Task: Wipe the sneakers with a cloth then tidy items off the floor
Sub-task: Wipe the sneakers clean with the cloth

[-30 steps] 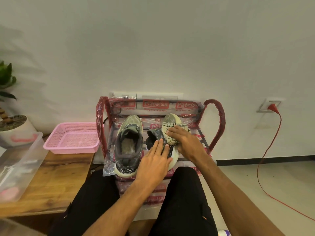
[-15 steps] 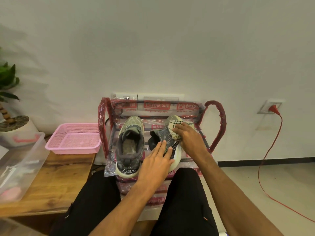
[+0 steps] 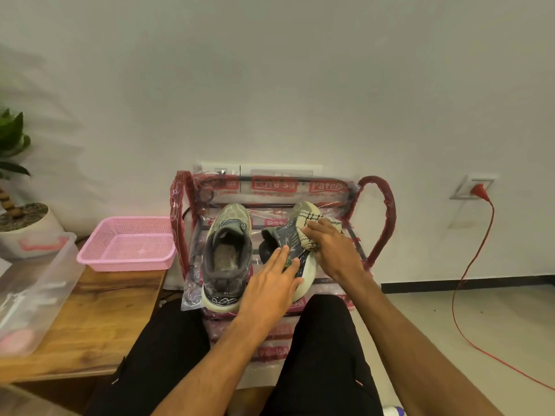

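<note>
Cream cloth (image 3: 310,232) clutched in right grip (image 3: 333,256) — shifted toeward on sneaker (image 3: 280,238), left grip (image 3: 270,292) still flat, pressing it.

Both bare forearms reach forward from the bottom edge. Our left hand (image 3: 270,285) lies flat, its fingers (image 3: 280,257) straight and together, pressing on the sneaker (image 3: 283,235). Our right hand (image 3: 333,250) sits just beyond, knuckles up, fingers curled, gripping the cloth (image 3: 307,222).
</note>
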A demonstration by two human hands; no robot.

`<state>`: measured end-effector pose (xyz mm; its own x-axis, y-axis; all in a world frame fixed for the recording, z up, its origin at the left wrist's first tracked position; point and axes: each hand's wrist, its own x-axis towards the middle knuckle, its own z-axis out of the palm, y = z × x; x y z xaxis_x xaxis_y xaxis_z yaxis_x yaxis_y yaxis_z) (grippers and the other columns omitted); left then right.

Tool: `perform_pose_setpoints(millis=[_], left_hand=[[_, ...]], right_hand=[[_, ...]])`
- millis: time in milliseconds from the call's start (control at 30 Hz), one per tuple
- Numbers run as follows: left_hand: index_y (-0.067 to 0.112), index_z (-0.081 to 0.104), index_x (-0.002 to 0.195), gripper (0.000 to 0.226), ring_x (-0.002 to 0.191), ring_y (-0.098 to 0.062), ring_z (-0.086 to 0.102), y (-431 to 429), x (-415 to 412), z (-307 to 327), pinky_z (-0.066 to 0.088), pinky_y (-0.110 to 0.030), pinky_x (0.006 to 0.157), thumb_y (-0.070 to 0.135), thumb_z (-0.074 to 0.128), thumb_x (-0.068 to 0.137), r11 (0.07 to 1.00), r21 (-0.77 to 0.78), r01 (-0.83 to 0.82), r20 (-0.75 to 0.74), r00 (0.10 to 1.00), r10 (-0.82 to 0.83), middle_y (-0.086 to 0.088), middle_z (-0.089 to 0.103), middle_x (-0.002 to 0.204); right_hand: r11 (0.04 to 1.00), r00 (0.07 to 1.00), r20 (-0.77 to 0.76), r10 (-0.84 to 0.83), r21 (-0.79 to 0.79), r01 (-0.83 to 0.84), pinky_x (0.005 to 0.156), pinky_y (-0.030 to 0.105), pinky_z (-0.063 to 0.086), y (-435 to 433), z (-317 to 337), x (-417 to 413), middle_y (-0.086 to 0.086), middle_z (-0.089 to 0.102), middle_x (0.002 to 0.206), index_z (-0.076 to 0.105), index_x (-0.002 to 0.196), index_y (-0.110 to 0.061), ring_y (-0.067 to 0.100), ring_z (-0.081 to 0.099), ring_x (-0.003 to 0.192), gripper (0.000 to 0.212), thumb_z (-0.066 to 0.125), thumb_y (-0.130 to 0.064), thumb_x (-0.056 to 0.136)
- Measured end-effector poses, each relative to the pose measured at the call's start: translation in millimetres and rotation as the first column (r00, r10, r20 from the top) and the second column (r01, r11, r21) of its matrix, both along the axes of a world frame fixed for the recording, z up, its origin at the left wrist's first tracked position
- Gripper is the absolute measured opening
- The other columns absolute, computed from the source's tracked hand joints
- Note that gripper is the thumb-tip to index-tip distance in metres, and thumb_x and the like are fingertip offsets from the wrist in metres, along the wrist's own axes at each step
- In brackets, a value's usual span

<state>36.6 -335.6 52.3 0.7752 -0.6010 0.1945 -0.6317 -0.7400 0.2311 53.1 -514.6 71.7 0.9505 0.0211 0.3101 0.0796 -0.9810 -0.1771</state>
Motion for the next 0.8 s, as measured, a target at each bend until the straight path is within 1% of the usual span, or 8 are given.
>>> perform_pose_setpoints(millis=[67, 167, 267, 367, 567, 633, 733, 800], left_hand=[[0.021, 0.029, 0.15, 0.051, 0.148, -0.013, 0.006, 2.7, 0.8, -3.9, 0.035, -0.034, 0.11, 0.042, 0.032, 0.103, 1.0, -0.012, -0.017, -0.011, 1.0, 0.016, -0.003, 0.01, 0.162], [0.022, 0.028, 0.15, 0.052, 0.148, -0.013, 0.006, 7.6, 2.0, -7.3, 0.037, -0.034, 0.11, 0.044, 0.031, 0.103, 0.999, -0.022, -0.041, -0.02, 0.999, 0.04, -0.002, 0.01, 0.162], [0.019, 0.026, 0.151, 0.051, 0.149, -0.015, 0.005, 4.0, 0.8, -2.3, 0.035, -0.033, 0.11, 0.041, 0.029, 0.104, 1.0, 0.017, -0.01, 0.021, 1.0, 0.01, -0.007, 0.009, 0.162], [0.014, 0.022, 0.152, 0.051, 0.149, -0.019, 0.002, -1.6, -2.6, 1.0, 0.027, -0.033, 0.114, 0.036, 0.028, 0.106, 0.999, 0.049, 0.016, 0.047, 0.999, -0.018, -0.011, 0.006, 0.161], [0.016, 0.022, 0.152, 0.053, 0.149, -0.017, 0.001, 2.7, -0.7, -9.0, 0.03, -0.034, 0.114, 0.039, 0.027, 0.105, 1.0, -0.029, -0.008, 0.016, 1.0, 0.008, -0.009, 0.006, 0.162], [0.016, 0.024, 0.151, 0.052, 0.149, -0.017, 0.002, 1.2, -1.2, -7.8, 0.03, -0.034, 0.114, 0.038, 0.029, 0.105, 1.0, -0.028, 0.002, 0.022, 1.0, -0.001, -0.01, 0.008, 0.161], [0.014, 0.033, 0.148, 0.048, 0.149, -0.021, 0.008, -4.4, -2.9, -6.7, 0.033, -0.035, 0.112, 0.033, 0.035, 0.104, 0.999, -0.04, 0.024, 0.065, 0.998, -0.022, -0.014, 0.015, 0.16], [0.013, 0.04, 0.145, 0.046, 0.147, -0.023, 0.016, -5.0, -1.8, -10.5, 0.037, -0.036, 0.109, 0.032, 0.04, 0.103, 0.997, -0.077, 0.018, 0.075, 0.997, -0.013, -0.016, 0.024, 0.157]], right_hand=[[0.996, 0.996, -0.017, 0.083, 0.039, -0.083, 0.11, 0.044, 0.038, 6.9, -7.0, -9.2, -0.001, 0.046, 0.148, 0.053, 0.138, -0.018, 0.02, 0.029, 0.144, 0.054, 0.061, -0.002, 0.087], [0.982, 0.981, -0.034, 0.189, 0.027, -0.188, 0.106, 0.042, 0.039, 6.9, -9.6, -17.9, -0.001, 0.047, 0.147, 0.054, 0.137, -0.018, 0.02, 0.032, 0.143, 0.049, 0.065, -0.018, 0.089], [0.992, 0.993, 0.011, 0.117, -0.038, -0.116, 0.108, 0.044, 0.041, 1.2, -2.3, 0.1, 0.003, 0.054, 0.141, 0.059, 0.132, -0.016, 0.024, 0.04, 0.138, 0.05, 0.07, -0.009, 0.084], [0.998, 1.0, -0.007, 0.021, -0.055, -0.022, 0.108, 0.04, 0.042, 5.2, 4.7, 9.5, -0.001, 0.052, 0.143, 0.056, 0.135, -0.018, 0.021, 0.035, 0.14, 0.056, 0.062, 0.005, 0.084], [0.969, 0.97, -0.085, 0.226, -0.082, -0.233, 0.106, 0.044, 0.04, 2.6, 4.3, -3.0, -0.002, 0.046, 0.147, 0.054, 0.137, -0.021, 0.02, 0.031, 0.143, 0.06, 0.062, 0.002, 0.083], [0.971, 0.979, -0.058, 0.194, -0.128, -0.2, 0.109, 0.041, 0.037, -0.3, 9.2, 5.5, 0.001, 0.049, 0.145, 0.056, 0.135, -0.019, 0.021, 0.036, 0.141, 0.052, 0.064, -0.002, 0.086], [0.987, 0.993, -0.023, 0.113, -0.112, -0.115, 0.104, 0.038, 0.043, 5.4, 16.1, 11.8, 0.002, 0.055, 0.139, 0.06, 0.132, -0.017, 0.02, 0.043, 0.134, 0.049, 0.061, 0.002, 0.087], [0.985, 0.986, -0.046, 0.161, -0.059, -0.163, 0.106, 0.039, 0.042, 12.7, 13.5, 7.6, 0.001, 0.053, 0.141, 0.058, 0.133, -0.018, 0.019, 0.039, 0.137, 0.053, 0.058, 0.005, 0.085]])
